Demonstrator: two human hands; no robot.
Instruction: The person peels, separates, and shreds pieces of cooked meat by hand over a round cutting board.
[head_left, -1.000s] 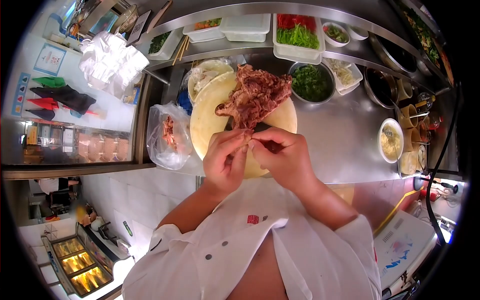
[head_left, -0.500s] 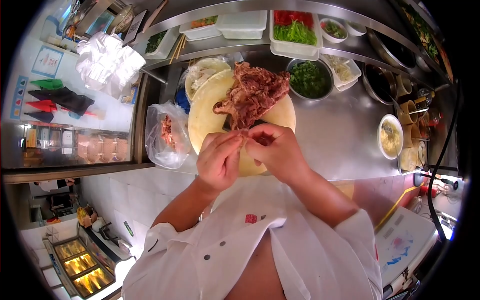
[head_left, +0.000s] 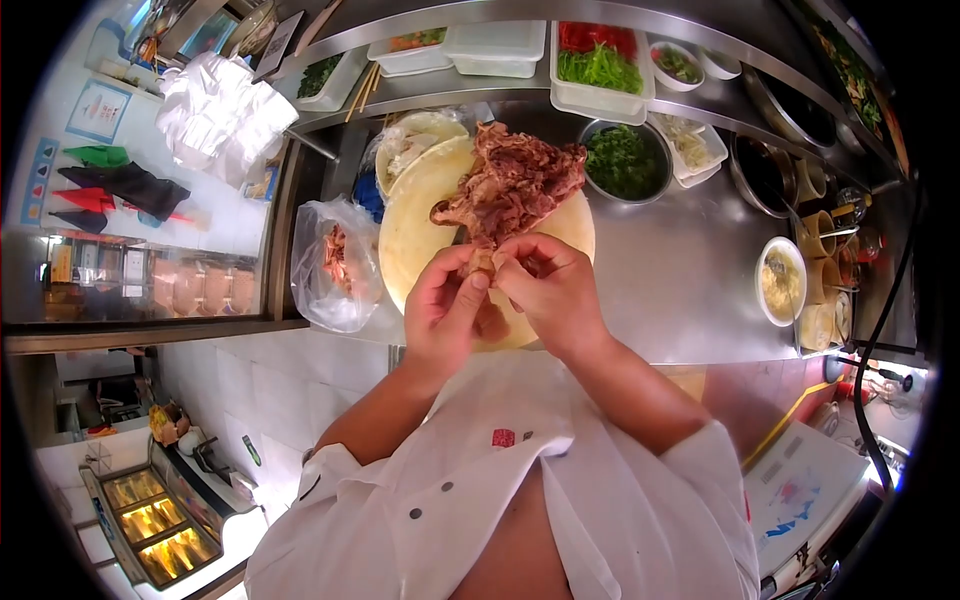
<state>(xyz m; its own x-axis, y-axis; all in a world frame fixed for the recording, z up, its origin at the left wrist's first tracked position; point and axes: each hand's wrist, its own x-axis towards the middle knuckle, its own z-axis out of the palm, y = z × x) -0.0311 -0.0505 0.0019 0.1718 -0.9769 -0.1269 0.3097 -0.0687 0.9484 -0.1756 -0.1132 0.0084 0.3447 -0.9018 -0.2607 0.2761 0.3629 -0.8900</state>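
A large chunk of brown cooked meat (head_left: 520,180) lies on the round pale cutting board (head_left: 412,250). Just in front of it, my left hand (head_left: 442,305) and my right hand (head_left: 552,290) meet with fingertips pinched on a small piece of meat (head_left: 482,263). Whether that piece has bone in it I cannot tell. Below my fingers a smaller brownish scrap (head_left: 490,325) shows over the near part of the board. Something dark and flat, mostly hidden, lies under the big chunk by my left fingers.
Left of the board sits a clear plastic bag (head_left: 338,265) with meat scraps. Behind stand a steel bowl of chopped greens (head_left: 627,162) and a tub of sprouts (head_left: 690,150). A white bowl (head_left: 780,282) is at right on the steel counter (head_left: 670,280). Vegetable tubs (head_left: 600,75) line the shelf above.
My hands have moved slightly up toward the big chunk, and my left hand has turned, thumb up. The piece between my fingertips now shows more, and a scrap appears below them.
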